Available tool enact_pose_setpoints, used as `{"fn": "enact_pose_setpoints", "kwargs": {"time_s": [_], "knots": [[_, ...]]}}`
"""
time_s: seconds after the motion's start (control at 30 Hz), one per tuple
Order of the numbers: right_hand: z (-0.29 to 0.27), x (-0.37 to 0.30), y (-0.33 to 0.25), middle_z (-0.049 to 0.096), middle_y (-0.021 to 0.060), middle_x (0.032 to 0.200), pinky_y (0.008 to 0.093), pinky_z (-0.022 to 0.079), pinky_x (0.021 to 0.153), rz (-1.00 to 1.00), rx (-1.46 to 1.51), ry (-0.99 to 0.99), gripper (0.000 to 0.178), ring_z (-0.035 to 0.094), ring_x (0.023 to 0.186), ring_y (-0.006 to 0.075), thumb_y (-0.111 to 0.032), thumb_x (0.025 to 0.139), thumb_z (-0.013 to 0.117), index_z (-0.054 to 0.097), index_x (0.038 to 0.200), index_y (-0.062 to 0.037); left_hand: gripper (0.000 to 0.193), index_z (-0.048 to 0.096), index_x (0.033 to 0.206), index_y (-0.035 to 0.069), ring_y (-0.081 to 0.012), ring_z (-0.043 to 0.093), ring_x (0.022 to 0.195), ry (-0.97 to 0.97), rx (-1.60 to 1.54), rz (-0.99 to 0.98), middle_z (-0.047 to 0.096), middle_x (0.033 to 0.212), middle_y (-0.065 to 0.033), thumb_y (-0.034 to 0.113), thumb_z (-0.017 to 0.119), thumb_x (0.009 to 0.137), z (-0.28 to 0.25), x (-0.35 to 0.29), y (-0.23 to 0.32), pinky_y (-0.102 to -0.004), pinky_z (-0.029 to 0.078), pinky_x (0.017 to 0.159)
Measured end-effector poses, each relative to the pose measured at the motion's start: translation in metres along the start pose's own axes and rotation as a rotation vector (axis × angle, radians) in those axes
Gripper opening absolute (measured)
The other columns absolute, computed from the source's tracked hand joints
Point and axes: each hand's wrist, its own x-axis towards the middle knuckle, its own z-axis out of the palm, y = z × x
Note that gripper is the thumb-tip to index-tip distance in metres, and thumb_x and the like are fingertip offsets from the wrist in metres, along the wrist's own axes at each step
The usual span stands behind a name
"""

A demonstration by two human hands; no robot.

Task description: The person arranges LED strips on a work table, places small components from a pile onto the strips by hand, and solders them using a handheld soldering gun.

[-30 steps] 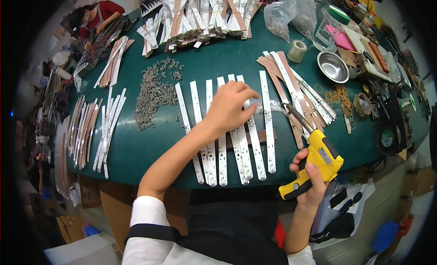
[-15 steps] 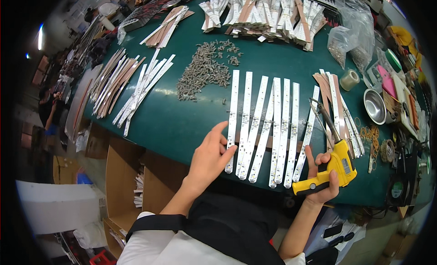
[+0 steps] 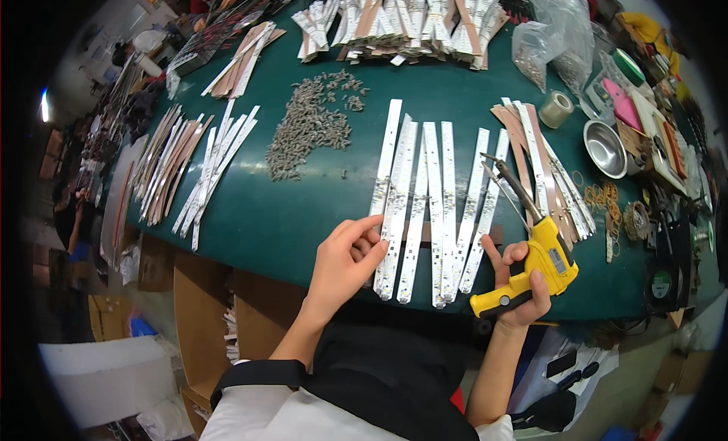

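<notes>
On the green tabletop lies a row of narrow white circuit-board strips (image 3: 413, 236) with small parts on them, partly overlapping. My left hand (image 3: 343, 260) is at the row's left end, thumb and forefinger closed on the leftmost white circuit strip (image 3: 388, 138); its lower part is hidden by the fingers. My right hand (image 3: 523, 289) grips a yellow soldering gun (image 3: 552, 260), forefinger stretched out beside the rightmost strip. The gun's metal tip and feed tube (image 3: 504, 175) point up and left over the right end of the row. A brown bar (image 3: 497, 234) lies crosswise beneath the strips.
Small grey metal parts (image 3: 307, 126) form a pile beyond the row. Strip bundles lie left (image 3: 216, 172), right (image 3: 550, 168) and in a large far stack (image 3: 409, 31). Toward the right are a metal bowl (image 3: 605, 149), a tape roll (image 3: 556, 109) and rubber bands (image 3: 603, 202).
My left hand has closed on the leftmost strip, which has shifted up and away from its earlier place. Neighbouring strips sit closer together. The soldering gun stays in my right hand.
</notes>
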Motion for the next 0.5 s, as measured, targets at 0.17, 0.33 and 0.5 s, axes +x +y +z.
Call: {"fn": "enact_pose_setpoints", "kwargs": {"time_s": [0.17, 0.33, 0.5], "knots": [[-0.001, -0.001, 0.0, 0.053, 0.0135, 0.094, 0.0593, 0.018, 0.113, -0.06, -0.053, -0.016, 0.053, 0.054, 0.091, 0.0231, -0.017, 0.081, 0.057, 0.04, 0.125, 0.0071, 0.044, 0.056, 0.121, 0.003, -0.0189, 0.051, 0.078, 0.195, 0.36, 0.061, 0.053, 0.093, -0.0067, 0.016, 0.07, 0.082, -0.005, -0.004, 0.002, -0.0309, 0.046, 0.07], [0.01, 0.001, 0.006, 0.056, 0.0132, 0.092, 0.0588, 0.022, 0.112, 0.008, -0.118, -0.037, 0.052, 0.057, 0.09, 0.0243, -0.019, 0.08, 0.059, 0.044, 0.123, 0.0075, 0.07, 0.043, 0.133, -0.001, -0.028, 0.048, 0.097, 0.068, 0.578, 0.126, 0.048, 0.107, -0.014, 0.031, 0.073, 0.08, 0.002, -0.005, 0.0, -0.0387, 0.041, 0.088], [0.005, -0.002, 0.003, 0.055, 0.0125, 0.092, 0.0588, 0.025, 0.111, 0.016, -0.083, 0.021, 0.052, 0.056, 0.092, 0.0226, -0.018, 0.08, 0.058, 0.043, 0.123, 0.0074, 0.071, 0.042, 0.134, -0.002, -0.0354, 0.044, 0.107, 0.222, 0.792, 0.197, 0.047, 0.117, -0.018, 0.031, 0.073, 0.079, -0.004, -0.002, -0.014, -0.0429, 0.035, 0.096]]}}
